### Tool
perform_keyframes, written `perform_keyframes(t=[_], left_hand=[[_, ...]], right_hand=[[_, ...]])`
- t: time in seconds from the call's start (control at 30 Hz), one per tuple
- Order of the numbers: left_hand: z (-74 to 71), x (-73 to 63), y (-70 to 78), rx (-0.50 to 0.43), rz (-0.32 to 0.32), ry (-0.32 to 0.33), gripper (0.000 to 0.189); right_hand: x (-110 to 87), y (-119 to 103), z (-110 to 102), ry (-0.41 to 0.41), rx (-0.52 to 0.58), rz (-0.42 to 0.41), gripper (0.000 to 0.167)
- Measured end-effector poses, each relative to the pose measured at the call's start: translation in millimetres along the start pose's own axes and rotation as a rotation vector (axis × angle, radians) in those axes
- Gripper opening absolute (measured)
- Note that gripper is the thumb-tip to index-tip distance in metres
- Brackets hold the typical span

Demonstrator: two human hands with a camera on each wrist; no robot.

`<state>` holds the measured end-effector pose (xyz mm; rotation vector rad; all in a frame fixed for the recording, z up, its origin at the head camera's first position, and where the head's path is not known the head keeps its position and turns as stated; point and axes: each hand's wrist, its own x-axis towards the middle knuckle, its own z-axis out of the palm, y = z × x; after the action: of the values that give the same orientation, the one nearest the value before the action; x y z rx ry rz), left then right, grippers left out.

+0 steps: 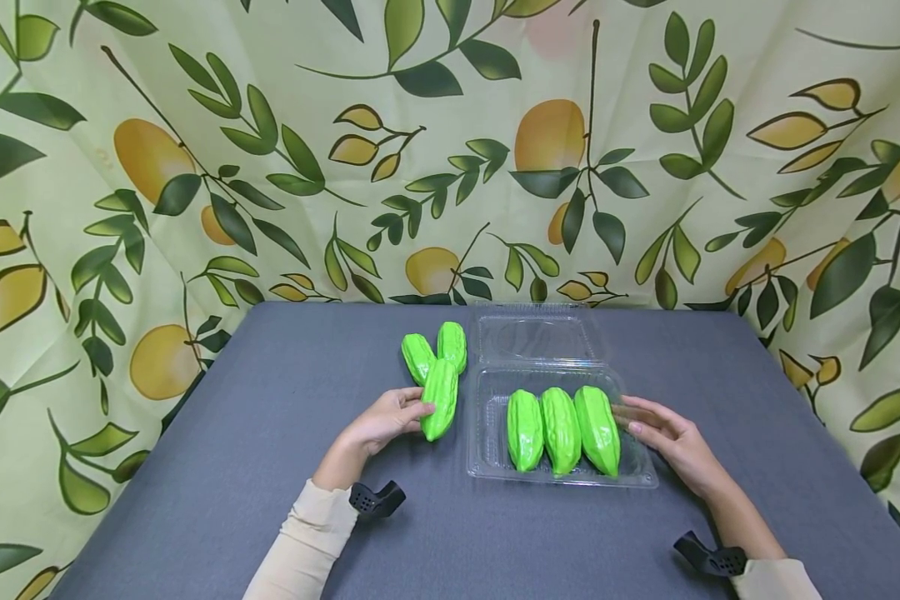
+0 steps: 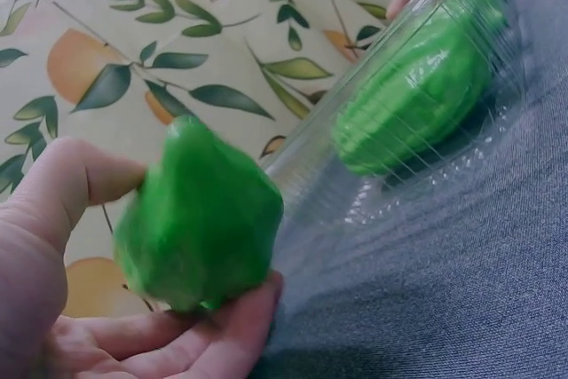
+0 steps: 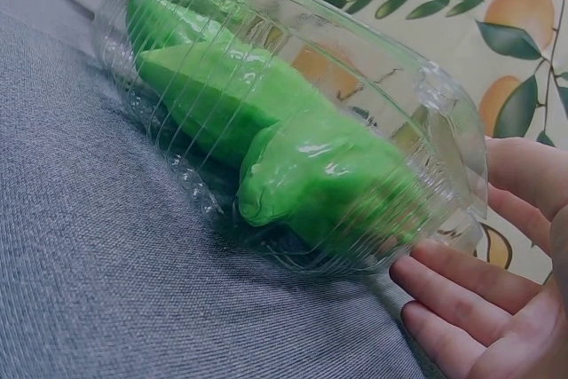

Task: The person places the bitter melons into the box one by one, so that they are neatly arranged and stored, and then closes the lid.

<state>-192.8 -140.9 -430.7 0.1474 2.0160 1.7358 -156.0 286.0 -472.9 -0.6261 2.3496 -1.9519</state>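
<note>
Left hand (image 1: 390,419): curled round one green ridged fruit (image 1: 440,402), thumb and fingers on opposite sides. Fruit sits left of the clear tray, just beside it. Long axis runs near to far, far end leaning slightly right; the narrow tip points toward the person and a little left. In the left wrist view that tip faces the camera and fingertips show beneath the body. Height above the table hard to judge.

Right hand (image 1: 671,435): well apart from the left, on the opposite side of the tray. Fingers nearly straight, touching the right end of the clear tray (image 1: 487,473).

In the tray: three more green fruits (image 1: 561,429), side by side, standing toward the right of the floor. Long axes roughly parallel, near to far, tapered ends toward the person; rightmost one slants, near tip to the right.

Beyond the held fruit: two loose green fruits (image 1: 418,358) on the table. Left one angles from far left to near right; right one lies almost straight near to far. Held piece overlaps their near ends; contact unclear.

Clear lid (image 1: 536,340) folded back behind tray. Grey tabletop (image 1: 292,367); leaf-and-fruit printed cloth (image 1: 450,108) behind and at both sides. Cream sleeves (image 1: 303,529), black wrist mounts (image 1: 377,498).
</note>
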Motion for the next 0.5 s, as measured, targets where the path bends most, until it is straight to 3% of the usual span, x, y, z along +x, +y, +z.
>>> perform_keyframes(t=[0.5], left_hand=[[0.2,-2.9,6.5,-0.099,0.020,0.015,0.066]], right_hand=[[0.2,-0.7,0.3,-0.003,-0.008,0.012,0.042]])
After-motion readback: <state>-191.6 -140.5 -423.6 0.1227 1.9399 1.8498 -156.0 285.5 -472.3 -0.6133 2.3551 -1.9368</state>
